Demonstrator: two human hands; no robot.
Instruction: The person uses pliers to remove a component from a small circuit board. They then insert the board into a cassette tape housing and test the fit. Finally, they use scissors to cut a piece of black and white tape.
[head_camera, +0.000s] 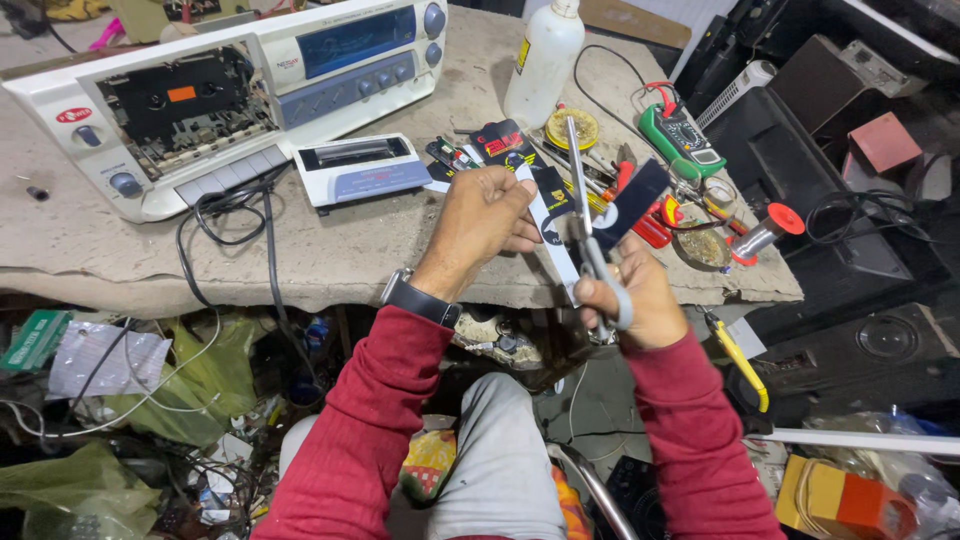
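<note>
Right fingers: looped through the grey handles of the scissors (592, 245), curled tight about them; the right hand (635, 300) sits just off the near edge of the workbench (300, 255).
Scissor blades: raised and pointing away from the body, closing on a strip of dark card (628, 205).
Left fingers: pinched on the black-and-white card packet (545, 215), thumb on top, the left hand (485, 220) holding it taut over the bench edge.
Card: in the air between both hands, above the bench's front lip, not resting on anything.
Step in hand: by the look of it, a cut through the card is under way, the blades partly into it.
Next move calls for: a steady pinch on the left and a straight closing of the blades, I judge, with the left fingers kept off the cut line.
Edges: the bench lip lies right under the hands; a cut piece could drop into the clutter below.
Crowding: red-handled tools (655, 222), a green meter (682, 135) and a solder reel (775, 225) lie just beyond the blades.
Open room: the white cassette player (230, 90) stands well apart at left; free air lies mostly toward the lap.
</note>
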